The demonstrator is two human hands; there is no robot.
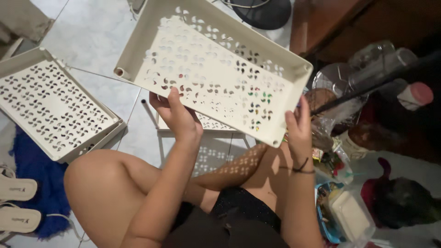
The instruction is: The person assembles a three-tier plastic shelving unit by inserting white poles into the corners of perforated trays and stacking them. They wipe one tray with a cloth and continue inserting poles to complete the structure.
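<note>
Tray (216, 69) between both hands' fingers (173, 97)

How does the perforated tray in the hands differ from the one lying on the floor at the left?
The held tray is lifted and tilted, gripped along its near edge by the left hand and right hand; the floor tray lies flat, untouched. The held tray is alone; the floor tray seems stacked on another. Both are cream plastic, rectangular, with the same cut-out pattern.

Left hand (177, 115), right hand (298, 128) raised, gripping
</note>
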